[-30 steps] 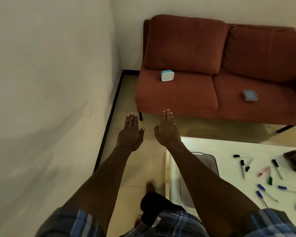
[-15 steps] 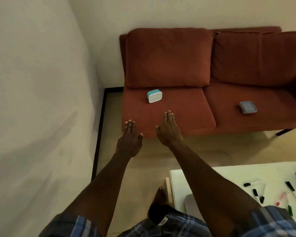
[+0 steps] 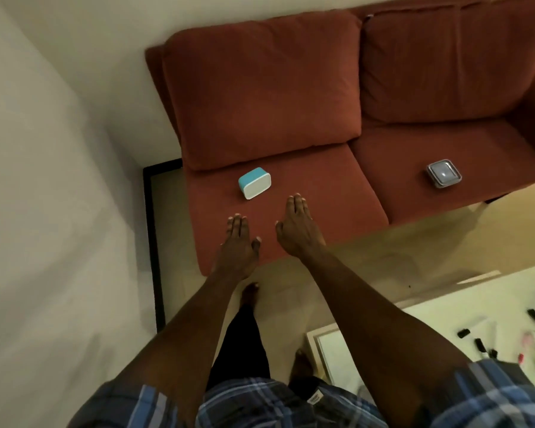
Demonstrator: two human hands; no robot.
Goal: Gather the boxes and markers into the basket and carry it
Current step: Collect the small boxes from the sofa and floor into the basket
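Red sofa [image 3: 306,97] at 12 o'clock. White desk [image 3: 445,319] at 4, blurred markers [image 3: 507,338] scattered on it. Teal box [image 3: 254,183] on left seat cushion, long axis 8-to-2; grey box [image 3: 443,173] flat on right cushion. Left hand [image 3: 238,247], right hand [image 3: 297,231] flat, fingers extended, empty, just short of teal box.

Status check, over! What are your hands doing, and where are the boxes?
Both hands open, empty: left, right, above the sofa seat. Teal box just ahead; grey box on right cushion. Path clear.
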